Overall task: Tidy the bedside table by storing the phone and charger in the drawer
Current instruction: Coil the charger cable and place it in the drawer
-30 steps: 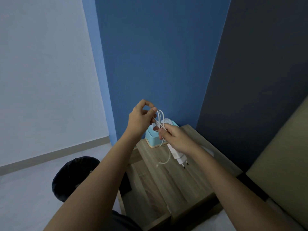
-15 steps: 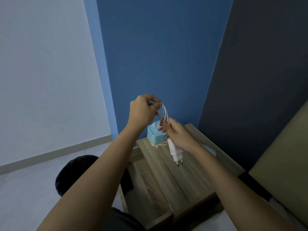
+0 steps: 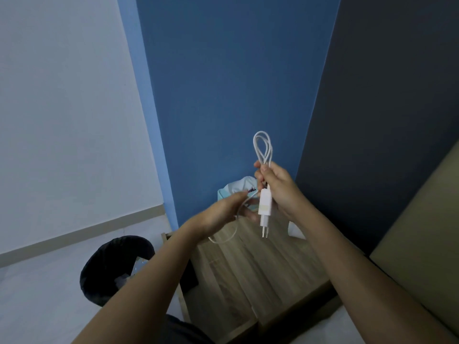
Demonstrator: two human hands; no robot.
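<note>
My right hand (image 3: 275,187) has its fingers curled tight around a bundle of white cable (image 3: 262,147), thumb pressed over the strands, so that two or three loops stand up above the fist against the blue wall (image 3: 223,83). The white charger (image 3: 264,207) hangs straight down from that same grip, body just below my fingers and its two prongs pointing down, clear of the wood. My left hand (image 3: 223,212) sits lower and to the left, fingers loosely curved with the fingertips drawn toward the thumb around the loose run of the cable; the hand is blurred, and I cannot tell how firmly it pinches. From there the free end of the cable sags in a curve below my left wrist. Both hands are above the bedside table (image 3: 273,269), whose top is pale wood grain. At its back edge, partly hidden behind my hands, stands a light blue tissue box (image 3: 224,192) with a white tissue poking out. The drawer (image 3: 216,301) stands pulled open on the near left side of the table, and I see only bare wood inside it. Left of the table, on the floor, is a black bin (image 3: 111,266) with some scraps in it. I cannot make out the phone; a pale shape lies on the table behind my right forearm, too hidden to name.
</note>
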